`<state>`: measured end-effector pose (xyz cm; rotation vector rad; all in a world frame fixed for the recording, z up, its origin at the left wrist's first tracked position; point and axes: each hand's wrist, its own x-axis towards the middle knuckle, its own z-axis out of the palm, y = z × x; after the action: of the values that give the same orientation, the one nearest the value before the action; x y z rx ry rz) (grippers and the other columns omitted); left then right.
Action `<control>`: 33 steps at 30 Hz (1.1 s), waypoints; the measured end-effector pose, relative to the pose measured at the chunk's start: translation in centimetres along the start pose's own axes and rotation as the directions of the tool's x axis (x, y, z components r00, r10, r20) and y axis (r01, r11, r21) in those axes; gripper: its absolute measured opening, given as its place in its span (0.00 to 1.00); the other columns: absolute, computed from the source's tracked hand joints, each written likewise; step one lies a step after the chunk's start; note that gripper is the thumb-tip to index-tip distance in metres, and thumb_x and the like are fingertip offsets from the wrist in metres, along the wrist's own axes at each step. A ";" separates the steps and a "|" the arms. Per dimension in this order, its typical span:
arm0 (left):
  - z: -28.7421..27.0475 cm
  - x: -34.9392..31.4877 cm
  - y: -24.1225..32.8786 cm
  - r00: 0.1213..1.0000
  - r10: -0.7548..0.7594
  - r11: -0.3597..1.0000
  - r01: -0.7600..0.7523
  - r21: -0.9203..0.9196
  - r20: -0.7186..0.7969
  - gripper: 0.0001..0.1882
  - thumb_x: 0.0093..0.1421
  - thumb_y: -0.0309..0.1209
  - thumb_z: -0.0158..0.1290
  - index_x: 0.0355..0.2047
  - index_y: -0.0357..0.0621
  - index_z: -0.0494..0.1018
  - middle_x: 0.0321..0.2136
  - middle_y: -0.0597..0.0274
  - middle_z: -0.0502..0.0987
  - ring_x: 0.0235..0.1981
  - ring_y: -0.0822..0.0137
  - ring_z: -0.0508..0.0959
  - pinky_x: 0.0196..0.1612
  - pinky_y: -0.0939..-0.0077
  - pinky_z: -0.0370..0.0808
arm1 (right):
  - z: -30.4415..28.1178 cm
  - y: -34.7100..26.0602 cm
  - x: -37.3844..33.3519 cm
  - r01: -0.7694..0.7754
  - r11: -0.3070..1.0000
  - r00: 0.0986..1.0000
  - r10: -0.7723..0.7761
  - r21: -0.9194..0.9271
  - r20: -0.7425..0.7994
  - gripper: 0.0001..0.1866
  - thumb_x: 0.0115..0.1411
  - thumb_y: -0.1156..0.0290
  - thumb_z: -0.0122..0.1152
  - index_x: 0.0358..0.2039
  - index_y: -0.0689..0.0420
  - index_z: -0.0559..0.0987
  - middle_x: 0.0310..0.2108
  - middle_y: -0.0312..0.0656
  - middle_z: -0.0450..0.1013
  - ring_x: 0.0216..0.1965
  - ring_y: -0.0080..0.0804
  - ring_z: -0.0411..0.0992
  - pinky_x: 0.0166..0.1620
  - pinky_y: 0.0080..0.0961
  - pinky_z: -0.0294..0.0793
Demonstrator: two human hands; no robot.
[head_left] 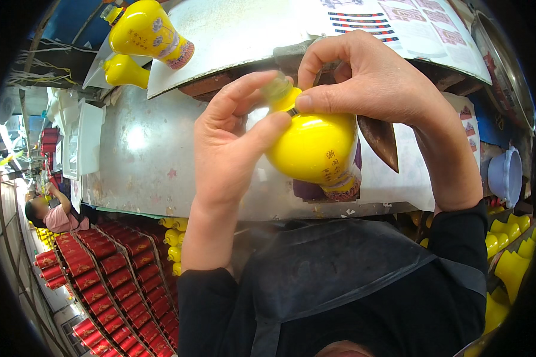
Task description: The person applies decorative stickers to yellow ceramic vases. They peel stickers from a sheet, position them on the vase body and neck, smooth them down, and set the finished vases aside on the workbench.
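A glossy yellow vase-shaped bottle with a patterned purple band near its base is held up in front of me, neck pointing up-left. My left hand wraps its shoulder, thumb and fingers around the neck and its pale cap. My right hand pinches the neck from above with thumb and forefinger. Both forearms wear dark sleeves.
Two more yellow bottles lie on a metal worktop at the upper left. Rows of red boxes fill the lower left, yellow bottles stand at the right. Another person works at far left. A printed sheet lies above.
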<state>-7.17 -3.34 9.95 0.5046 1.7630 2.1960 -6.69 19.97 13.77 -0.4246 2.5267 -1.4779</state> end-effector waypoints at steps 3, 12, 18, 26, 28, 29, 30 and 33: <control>0.2 -0.1 0.2 1.000 0.001 1.000 -0.001 0.009 -0.004 0.24 0.59 0.18 0.63 0.57 0.39 0.76 0.52 0.56 0.82 0.54 0.68 0.79 0.60 0.71 0.74 | 0.0 0.3 0.0 0.002 0.999 1.000 -0.002 0.045 0.010 0.16 0.61 0.60 0.71 0.38 0.61 0.84 0.32 0.41 0.80 0.32 0.26 0.80 0.36 0.19 0.80; 0.9 -0.1 0.2 0.999 -0.010 0.999 0.008 -0.037 -0.053 0.23 0.60 0.18 0.62 0.56 0.39 0.75 0.52 0.53 0.81 0.53 0.67 0.79 0.58 0.72 0.76 | 0.2 0.7 0.1 -0.014 0.997 1.000 0.015 0.076 -0.009 0.13 0.62 0.63 0.70 0.38 0.61 0.85 0.32 0.39 0.81 0.34 0.25 0.80 0.39 0.19 0.80; 1.4 -0.3 0.3 0.996 -0.013 0.999 0.009 -0.046 -0.086 0.23 0.60 0.17 0.62 0.56 0.39 0.74 0.51 0.55 0.81 0.52 0.68 0.79 0.57 0.73 0.75 | 0.4 0.5 0.1 -0.031 0.996 0.999 0.034 0.081 -0.034 0.13 0.61 0.63 0.71 0.37 0.61 0.85 0.32 0.39 0.81 0.34 0.24 0.80 0.38 0.20 0.80; 1.5 -0.2 0.4 0.991 -0.023 1.000 0.024 0.009 -0.128 0.22 0.59 0.17 0.62 0.54 0.39 0.73 0.48 0.58 0.81 0.50 0.70 0.78 0.56 0.74 0.75 | 0.8 1.2 0.2 -0.017 0.995 0.998 0.023 0.099 -0.054 0.12 0.64 0.65 0.68 0.38 0.62 0.85 0.32 0.38 0.81 0.34 0.22 0.79 0.40 0.19 0.79; 1.5 -0.2 0.5 0.990 -0.012 0.999 0.018 0.043 -0.138 0.21 0.59 0.17 0.62 0.53 0.39 0.73 0.48 0.59 0.81 0.49 0.70 0.78 0.56 0.74 0.75 | 0.9 1.3 0.2 0.001 0.994 0.999 0.005 0.113 -0.049 0.11 0.64 0.66 0.67 0.38 0.62 0.85 0.33 0.38 0.81 0.35 0.21 0.79 0.41 0.18 0.79; 1.6 -0.1 0.5 0.989 -0.004 0.998 0.013 0.061 -0.146 0.21 0.58 0.17 0.61 0.52 0.39 0.73 0.47 0.59 0.80 0.49 0.70 0.78 0.56 0.74 0.74 | 1.0 1.4 0.2 -0.003 0.991 0.999 0.010 0.133 -0.046 0.10 0.64 0.66 0.67 0.38 0.62 0.85 0.33 0.38 0.81 0.35 0.21 0.79 0.41 0.18 0.79; 1.7 -0.1 0.6 0.987 -0.006 0.997 0.019 0.078 -0.160 0.20 0.58 0.17 0.61 0.51 0.39 0.73 0.47 0.59 0.80 0.49 0.70 0.78 0.56 0.74 0.74 | 1.1 1.4 0.2 -0.021 0.989 0.999 0.027 0.145 -0.045 0.10 0.64 0.67 0.67 0.38 0.62 0.85 0.33 0.37 0.81 0.35 0.21 0.78 0.41 0.19 0.79; 2.1 -0.1 0.5 0.981 0.015 0.995 0.003 0.095 -0.191 0.19 0.57 0.17 0.61 0.49 0.39 0.72 0.47 0.58 0.80 0.48 0.70 0.78 0.57 0.73 0.74 | 1.4 1.4 0.0 -0.015 0.988 0.998 0.024 0.151 -0.058 0.10 0.65 0.68 0.67 0.39 0.62 0.85 0.33 0.37 0.81 0.35 0.21 0.78 0.42 0.19 0.79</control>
<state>-6.16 -1.64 10.82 0.3275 1.9733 2.2387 -6.48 19.48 11.83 -0.3360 2.4336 -1.6831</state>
